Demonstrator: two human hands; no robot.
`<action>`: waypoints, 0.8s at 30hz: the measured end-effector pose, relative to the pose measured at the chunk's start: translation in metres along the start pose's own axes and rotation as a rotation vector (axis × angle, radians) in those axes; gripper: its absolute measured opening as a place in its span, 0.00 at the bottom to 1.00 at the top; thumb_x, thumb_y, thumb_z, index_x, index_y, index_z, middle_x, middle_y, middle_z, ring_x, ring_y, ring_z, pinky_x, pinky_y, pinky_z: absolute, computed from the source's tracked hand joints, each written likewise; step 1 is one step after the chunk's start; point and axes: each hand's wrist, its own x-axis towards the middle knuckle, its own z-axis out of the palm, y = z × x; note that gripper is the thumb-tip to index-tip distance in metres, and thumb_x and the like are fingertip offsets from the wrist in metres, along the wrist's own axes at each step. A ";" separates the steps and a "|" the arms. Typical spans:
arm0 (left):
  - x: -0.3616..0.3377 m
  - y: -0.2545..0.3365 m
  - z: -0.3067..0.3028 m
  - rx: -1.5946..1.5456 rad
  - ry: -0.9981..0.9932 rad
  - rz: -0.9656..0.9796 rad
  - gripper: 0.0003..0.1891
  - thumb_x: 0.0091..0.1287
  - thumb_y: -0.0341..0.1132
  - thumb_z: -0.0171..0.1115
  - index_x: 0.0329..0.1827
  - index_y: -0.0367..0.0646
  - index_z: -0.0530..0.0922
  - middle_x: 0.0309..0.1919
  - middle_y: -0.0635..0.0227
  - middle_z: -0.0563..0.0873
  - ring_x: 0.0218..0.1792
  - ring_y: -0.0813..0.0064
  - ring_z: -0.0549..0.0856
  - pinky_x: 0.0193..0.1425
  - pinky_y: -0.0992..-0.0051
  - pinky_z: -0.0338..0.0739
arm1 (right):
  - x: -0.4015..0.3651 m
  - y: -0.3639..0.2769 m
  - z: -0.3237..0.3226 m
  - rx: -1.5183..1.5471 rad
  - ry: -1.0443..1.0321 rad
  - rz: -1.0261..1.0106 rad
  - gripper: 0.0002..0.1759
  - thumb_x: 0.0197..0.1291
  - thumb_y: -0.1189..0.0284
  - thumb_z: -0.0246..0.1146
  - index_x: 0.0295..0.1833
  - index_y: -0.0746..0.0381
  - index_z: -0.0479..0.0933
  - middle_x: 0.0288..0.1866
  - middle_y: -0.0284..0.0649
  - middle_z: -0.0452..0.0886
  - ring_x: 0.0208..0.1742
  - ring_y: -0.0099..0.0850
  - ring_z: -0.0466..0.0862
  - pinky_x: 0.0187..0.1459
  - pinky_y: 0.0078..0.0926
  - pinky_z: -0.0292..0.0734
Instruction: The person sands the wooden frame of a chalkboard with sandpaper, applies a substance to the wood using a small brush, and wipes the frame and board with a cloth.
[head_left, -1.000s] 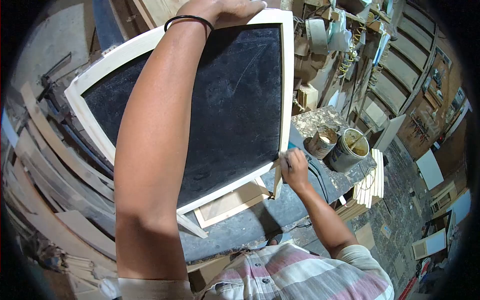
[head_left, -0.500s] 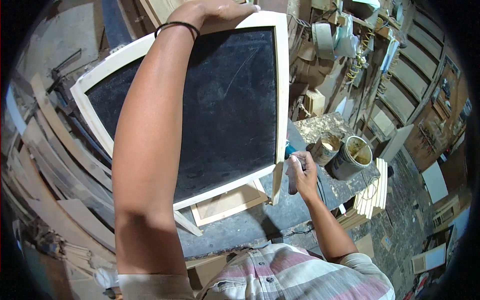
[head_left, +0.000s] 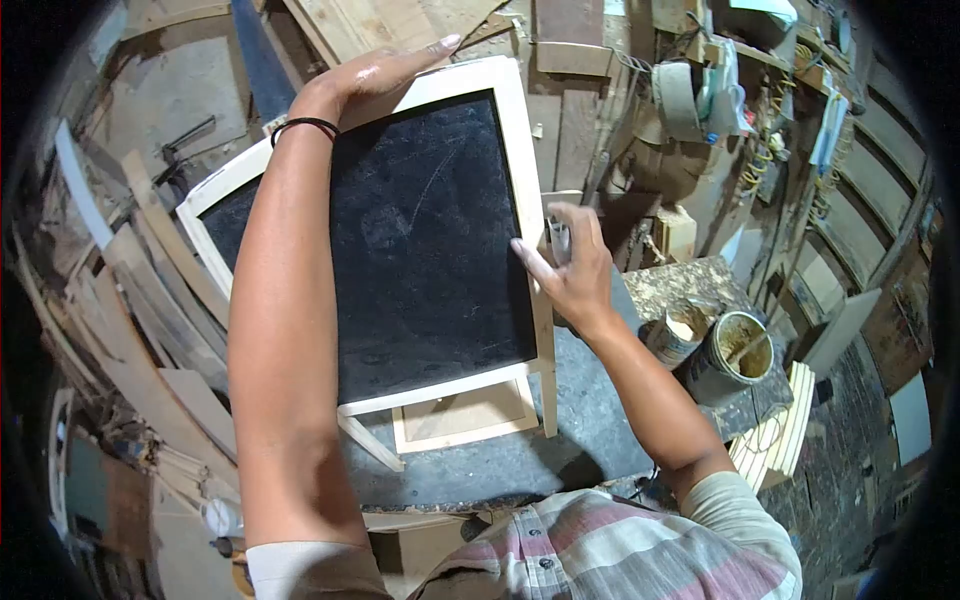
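Note:
A framed chalkboard (head_left: 435, 260), a black panel in a pale wooden frame with short legs, stands tilted on the dark worktop (head_left: 590, 400). My left hand (head_left: 375, 80) lies over the top rail and holds it. One digit stretches right along the rail; the others are partly hidden. That forearm crosses the panel's left part. Beside the right stile, my right hand (head_left: 580, 255) has its thumb and fingers apart. Its thumb tip is at the front of the stile, and the curved fingers are at its outer side. No tool shows in this hand.
A smaller wooden frame (head_left: 465, 415) lies beneath the board's lower rail. To the right stand a bucket (head_left: 735, 350) with a stick in it and a smaller tub (head_left: 675, 335). Curved wooden strips (head_left: 150, 320) fill the left side. Pale battens (head_left: 785, 425) are stacked at lower right.
My right hand has risen along the right stile, away from a teal object it was at, and its fingers have spread. My left hand stays on the top rail; the whole view has shifted.

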 end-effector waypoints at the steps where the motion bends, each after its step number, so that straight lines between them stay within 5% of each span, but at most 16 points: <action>1: -0.001 0.001 0.000 -0.001 -0.008 -0.009 0.60 0.54 0.87 0.46 0.76 0.43 0.71 0.77 0.37 0.64 0.81 0.40 0.57 0.78 0.32 0.49 | -0.006 0.003 -0.001 0.021 -0.005 -0.003 0.33 0.54 0.58 0.79 0.59 0.61 0.73 0.49 0.48 0.78 0.47 0.49 0.84 0.46 0.45 0.80; 2: -0.004 0.001 0.007 0.013 0.091 -0.028 0.54 0.62 0.82 0.48 0.70 0.37 0.77 0.69 0.35 0.74 0.74 0.40 0.71 0.77 0.41 0.62 | -0.013 0.006 -0.001 0.033 -0.036 0.008 0.33 0.54 0.59 0.79 0.59 0.61 0.73 0.50 0.48 0.78 0.47 0.49 0.84 0.46 0.44 0.80; 5: -0.005 0.001 -0.015 0.068 0.090 0.127 0.44 0.71 0.72 0.50 0.61 0.34 0.83 0.57 0.38 0.85 0.59 0.46 0.85 0.68 0.56 0.74 | -0.034 0.016 -0.003 0.094 -0.096 0.012 0.33 0.53 0.60 0.80 0.59 0.62 0.73 0.50 0.48 0.78 0.48 0.48 0.83 0.47 0.43 0.80; 6: -0.010 0.000 -0.009 0.162 0.357 0.263 0.35 0.76 0.63 0.51 0.51 0.32 0.85 0.42 0.45 0.90 0.44 0.50 0.89 0.57 0.62 0.79 | -0.042 0.020 -0.005 0.109 -0.128 0.023 0.33 0.53 0.60 0.80 0.59 0.62 0.73 0.50 0.48 0.78 0.48 0.47 0.83 0.48 0.42 0.80; 7: -0.017 -0.001 -0.003 0.191 0.568 0.323 0.27 0.73 0.56 0.59 0.49 0.37 0.85 0.41 0.49 0.88 0.44 0.49 0.87 0.56 0.61 0.78 | -0.050 0.024 -0.007 0.127 -0.165 0.027 0.34 0.52 0.60 0.81 0.59 0.62 0.74 0.50 0.48 0.78 0.48 0.47 0.83 0.48 0.41 0.80; 9: -0.045 -0.007 0.011 0.384 0.995 0.746 0.17 0.68 0.45 0.65 0.46 0.38 0.84 0.41 0.53 0.87 0.45 0.51 0.85 0.55 0.62 0.77 | -0.068 0.031 -0.018 0.163 -0.243 0.047 0.35 0.50 0.62 0.82 0.60 0.63 0.74 0.50 0.49 0.78 0.49 0.46 0.82 0.51 0.40 0.78; 11: -0.115 0.001 0.054 0.274 0.978 0.635 0.10 0.64 0.34 0.66 0.45 0.40 0.84 0.44 0.56 0.87 0.47 0.56 0.85 0.56 0.62 0.76 | -0.095 0.048 -0.033 0.203 -0.313 0.099 0.32 0.54 0.66 0.79 0.62 0.64 0.74 0.52 0.51 0.79 0.52 0.45 0.82 0.54 0.38 0.77; 13: -0.194 0.012 0.116 0.117 0.751 0.566 0.08 0.60 0.26 0.63 0.41 0.41 0.83 0.41 0.61 0.87 0.45 0.59 0.84 0.56 0.60 0.76 | -0.121 0.067 -0.045 0.259 -0.361 0.119 0.30 0.57 0.68 0.77 0.63 0.64 0.74 0.54 0.51 0.80 0.53 0.45 0.82 0.55 0.37 0.77; 17: -0.312 0.001 0.261 -0.047 0.327 0.129 0.15 0.61 0.30 0.66 0.51 0.39 0.83 0.51 0.58 0.84 0.57 0.56 0.81 0.66 0.53 0.71 | -0.148 0.075 -0.071 0.353 -0.583 0.401 0.28 0.63 0.71 0.70 0.66 0.64 0.70 0.50 0.51 0.83 0.50 0.43 0.85 0.53 0.37 0.78; 18: -0.324 0.003 0.277 -0.051 0.319 0.119 0.15 0.61 0.30 0.66 0.51 0.39 0.83 0.51 0.58 0.84 0.57 0.56 0.81 0.66 0.53 0.71 | -0.150 0.073 -0.077 0.400 -0.722 0.559 0.27 0.65 0.72 0.69 0.66 0.63 0.68 0.47 0.50 0.85 0.48 0.43 0.86 0.52 0.37 0.79; 21: -0.341 0.009 0.296 0.014 0.252 0.018 0.20 0.62 0.33 0.66 0.58 0.38 0.80 0.59 0.56 0.80 0.65 0.56 0.75 0.74 0.48 0.62 | -0.155 0.070 -0.076 0.448 -0.824 0.510 0.26 0.65 0.73 0.68 0.65 0.62 0.66 0.41 0.47 0.85 0.43 0.42 0.87 0.49 0.37 0.80; 24: -0.346 0.006 0.291 0.075 0.202 -0.045 0.25 0.64 0.36 0.64 0.64 0.41 0.77 0.62 0.58 0.78 0.67 0.57 0.74 0.78 0.43 0.55 | -0.134 0.044 -0.075 0.528 -0.865 0.551 0.18 0.63 0.72 0.72 0.53 0.63 0.73 0.38 0.42 0.85 0.40 0.30 0.85 0.45 0.30 0.79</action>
